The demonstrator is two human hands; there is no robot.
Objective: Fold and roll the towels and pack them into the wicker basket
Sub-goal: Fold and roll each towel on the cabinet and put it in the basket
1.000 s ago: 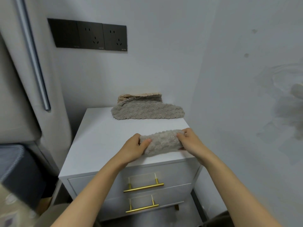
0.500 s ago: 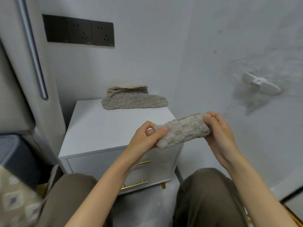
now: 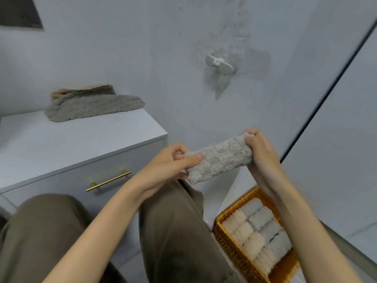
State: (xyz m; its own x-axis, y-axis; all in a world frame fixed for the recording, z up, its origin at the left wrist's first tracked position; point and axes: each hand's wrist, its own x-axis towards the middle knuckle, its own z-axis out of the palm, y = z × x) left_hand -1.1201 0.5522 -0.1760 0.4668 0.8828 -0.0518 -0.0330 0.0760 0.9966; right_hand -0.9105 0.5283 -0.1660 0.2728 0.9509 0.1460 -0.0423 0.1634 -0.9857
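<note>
1. A dark wall panel is seen at the top left corner, cut off by the edge of the view.
2. A pile of towels is laid at the back of a white cabinet, against the wall. A grey towel lies in front and a beige one shows behind and above it.
3. A brass handle is fixed across the cabinet's drawer front.
4. The lower left is filled by two knees in olive trousers, set in front of the cabinet.
5. The left end of a rolled towel is gripped by the left hand. The thumb is laid along the top of the roll and the fingers are curled behind it.
6. The rolled towel is held in the air between both hands, past the cabinet's right edge. It is tilted with its right end higher and is not in the basket.
7. A white hook is mounted on the wall above the roll.
8. The right end of the roll is clasped by the right hand, with the fingers curled over the end.
9. A wicker basket is set low at the lower right, beside the right leg, and is partly hidden by the right forearm.
10. The basket is packed with rolled-up towels, laid side by side in two rows. The cream ones are on the left and the greyer ones on the right.
</note>
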